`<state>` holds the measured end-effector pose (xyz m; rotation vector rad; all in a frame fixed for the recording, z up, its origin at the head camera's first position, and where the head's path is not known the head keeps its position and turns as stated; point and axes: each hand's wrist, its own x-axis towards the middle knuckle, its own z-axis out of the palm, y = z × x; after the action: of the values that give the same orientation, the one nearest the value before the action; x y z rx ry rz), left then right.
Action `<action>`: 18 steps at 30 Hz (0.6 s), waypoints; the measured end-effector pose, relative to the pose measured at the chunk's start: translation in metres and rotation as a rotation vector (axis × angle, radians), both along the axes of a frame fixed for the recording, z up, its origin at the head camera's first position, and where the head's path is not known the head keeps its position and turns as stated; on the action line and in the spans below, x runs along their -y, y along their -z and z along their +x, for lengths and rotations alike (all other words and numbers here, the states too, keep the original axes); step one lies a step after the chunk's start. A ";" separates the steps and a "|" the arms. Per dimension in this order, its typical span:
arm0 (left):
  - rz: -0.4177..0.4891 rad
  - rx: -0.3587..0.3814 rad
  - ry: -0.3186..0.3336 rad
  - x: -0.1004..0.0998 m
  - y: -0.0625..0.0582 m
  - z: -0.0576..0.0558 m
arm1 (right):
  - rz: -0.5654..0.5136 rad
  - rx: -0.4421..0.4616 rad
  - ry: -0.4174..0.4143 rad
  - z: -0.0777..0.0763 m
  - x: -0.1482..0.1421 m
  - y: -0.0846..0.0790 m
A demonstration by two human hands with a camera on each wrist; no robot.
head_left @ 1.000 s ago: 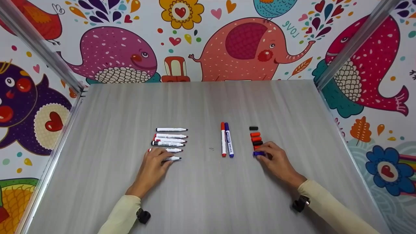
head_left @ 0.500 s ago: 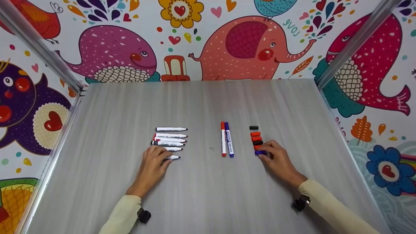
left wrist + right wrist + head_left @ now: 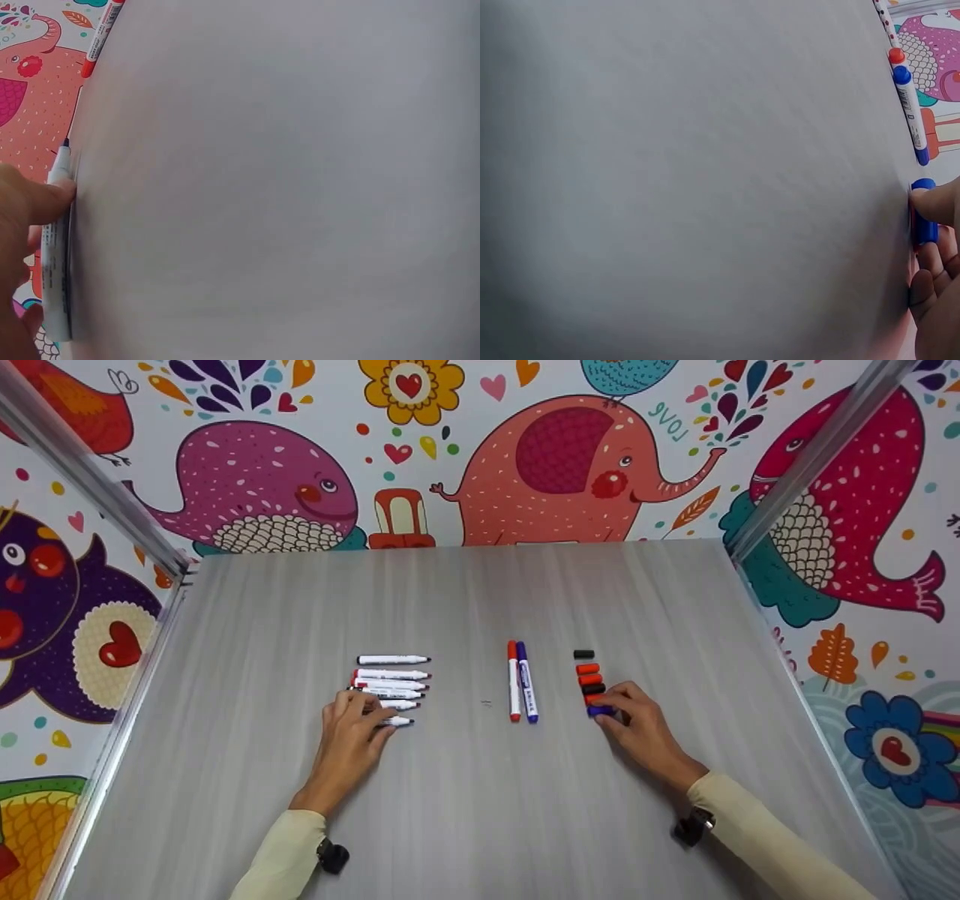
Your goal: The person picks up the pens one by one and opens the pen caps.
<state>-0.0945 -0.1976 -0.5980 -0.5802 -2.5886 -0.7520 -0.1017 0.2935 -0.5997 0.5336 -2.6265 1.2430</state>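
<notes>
At the near end of a row of uncapped white markers (image 3: pixel 394 660), my left hand (image 3: pixel 346 741) pinches the nearest marker (image 3: pixel 57 262) at the side. The marker lies along the table with its dark tip pointing right. My fingers cover the left ends of the neighbouring markers. To the right, my right hand (image 3: pixel 649 733) holds a blue cap (image 3: pixel 928 225) between thumb and fingers. This cap is the nearest in a column of loose caps, with red caps (image 3: pixel 589 679) and black caps (image 3: pixel 584 654) beyond it. My fingertips partly hide the red cap beside the blue one.
Between the two groups, a capped red marker (image 3: pixel 514 682) and a capped blue marker (image 3: pixel 528 682) lie side by side, pointing away. Small dark marks (image 3: pixel 486 703) show on the grey table (image 3: pixel 465 810). Printed cartoon panels (image 3: pixel 555 472) stand along its back and sides.
The blue cap has shifted slightly right, in my right hand, toward line with the other caps. My left hand and its marker have slid slightly left. The other markers and caps keep their arrangement.
</notes>
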 end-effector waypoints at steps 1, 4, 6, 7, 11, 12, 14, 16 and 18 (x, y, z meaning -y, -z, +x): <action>-0.001 0.001 -0.003 0.000 0.000 0.000 | 0.001 -0.001 0.002 0.000 0.000 0.000; 0.005 -0.002 -0.009 -0.001 -0.001 -0.001 | -0.001 0.005 0.009 0.000 -0.001 -0.001; 0.009 -0.006 -0.015 -0.001 -0.001 -0.001 | -0.002 0.010 0.013 0.000 -0.001 -0.001; 0.012 -0.007 -0.018 -0.001 -0.002 -0.001 | -0.002 0.010 0.014 0.000 -0.001 -0.002; 0.026 -0.002 -0.024 -0.003 -0.004 0.000 | -0.005 0.007 0.011 -0.001 -0.001 -0.004; 0.029 -0.003 -0.023 -0.004 -0.004 0.001 | -0.006 0.005 0.008 -0.001 -0.001 -0.005; 0.033 -0.006 -0.018 -0.006 -0.006 0.001 | -0.013 0.010 0.003 -0.001 -0.001 -0.007; 0.039 -0.011 -0.010 -0.009 -0.008 0.002 | -0.020 0.013 -0.003 -0.002 0.000 -0.009; 0.041 -0.015 -0.002 -0.012 -0.009 0.002 | -0.028 0.007 -0.011 -0.002 0.001 -0.011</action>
<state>-0.0923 -0.1854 -0.5888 -0.5688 -2.5536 -0.7961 -0.1042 0.2929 -0.5884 0.5399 -2.6117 1.2848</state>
